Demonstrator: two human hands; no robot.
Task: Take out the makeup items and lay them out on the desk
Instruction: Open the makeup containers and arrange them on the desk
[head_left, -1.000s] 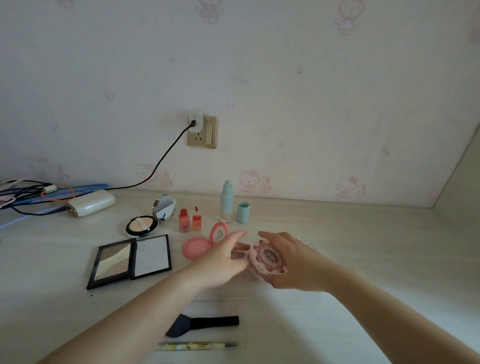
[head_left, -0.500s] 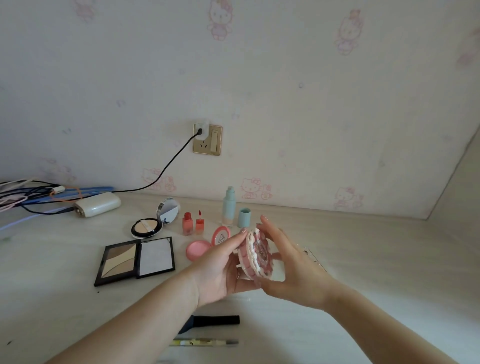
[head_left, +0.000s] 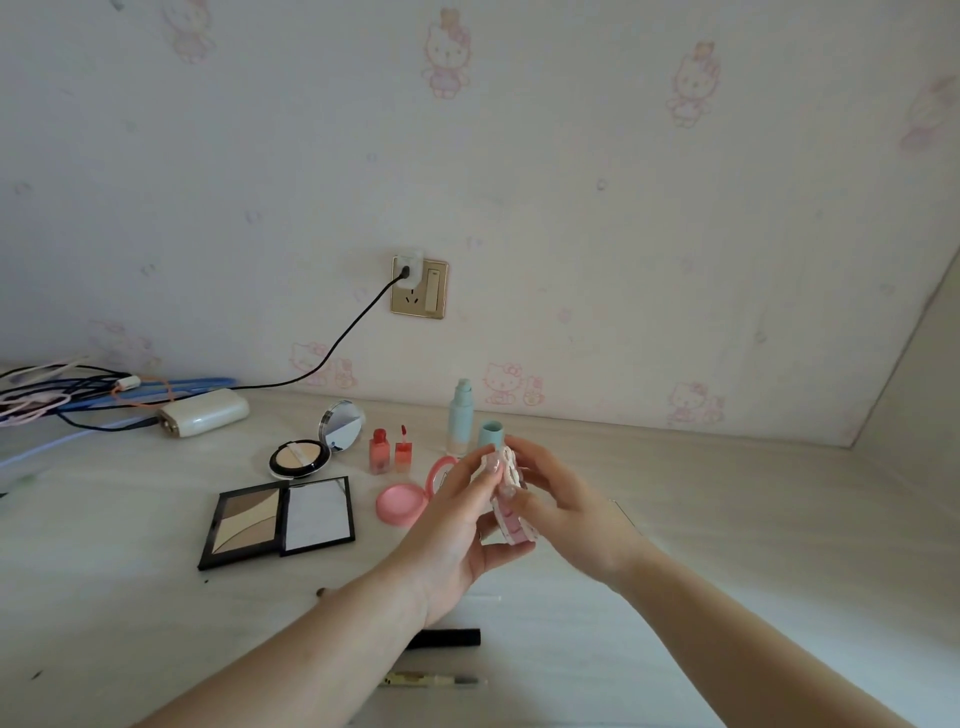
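Observation:
I hold a round pink compact with a white frilly rim on edge above the desk, between both hands. My left hand grips its left side with fingertips at the top rim. My right hand cups its right side. Laid out behind on the desk are an open pink blush compact, an open black contour palette, an open round powder compact, two small red lip tints, and a mint bottle with its cap beside it.
A black brush and a thin pencil lie near the front, partly under my left forearm. A white power bank and tangled cables sit at the back left. A wall socket holds a plugged charger.
Both hands lifted the frilly compact off the desk and turned it from nearly flat to standing on edge. The camera tilted upward.

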